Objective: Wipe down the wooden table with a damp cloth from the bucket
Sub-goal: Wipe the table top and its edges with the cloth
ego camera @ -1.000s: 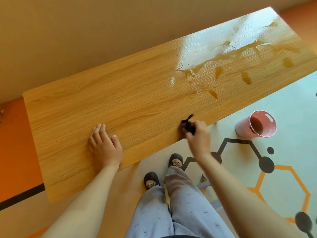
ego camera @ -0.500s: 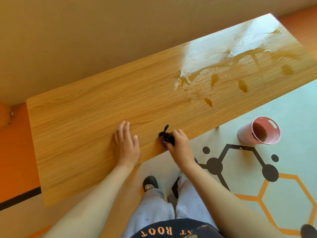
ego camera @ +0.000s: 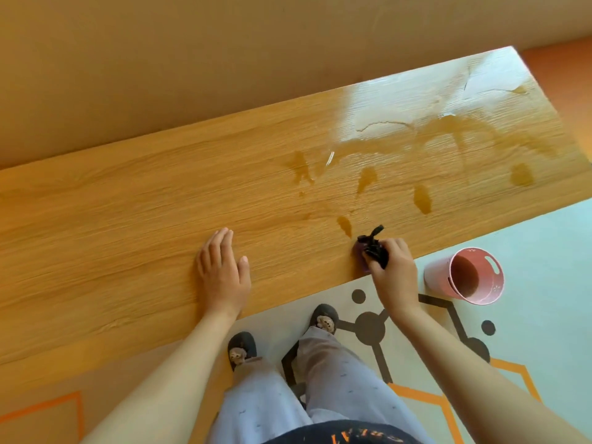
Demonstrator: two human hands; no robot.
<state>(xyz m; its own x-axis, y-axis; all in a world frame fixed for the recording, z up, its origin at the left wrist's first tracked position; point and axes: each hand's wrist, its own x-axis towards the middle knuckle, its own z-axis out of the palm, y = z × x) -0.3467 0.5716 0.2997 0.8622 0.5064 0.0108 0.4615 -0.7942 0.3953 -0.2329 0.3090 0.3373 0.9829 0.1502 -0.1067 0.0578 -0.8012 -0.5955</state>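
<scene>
A long wooden table [ego camera: 128,219] runs along the wall in front of me. Wet brown puddles and drips [ego camera: 423,197] cover its right half. My right hand [ego camera: 392,270] grips a small dark bunched cloth [ego camera: 373,246] and presses it on the table near the front edge, just below a small drip [ego camera: 345,224]. My left hand [ego camera: 222,272] rests flat on the tabletop, fingers straight, left of the cloth. A pink bucket [ego camera: 464,277] stands on the floor right of my right hand.
A beige wall [ego camera: 224,59] backs the table. The floor [ego camera: 528,251] is pale with black and orange hexagon markings. My legs and dark slippers [ego camera: 325,318] stand close to the table's front edge.
The view shifted so that more of the right, wet half of the table is in front of me. The cloth now lies next to the small drip, nearer the bucket.
</scene>
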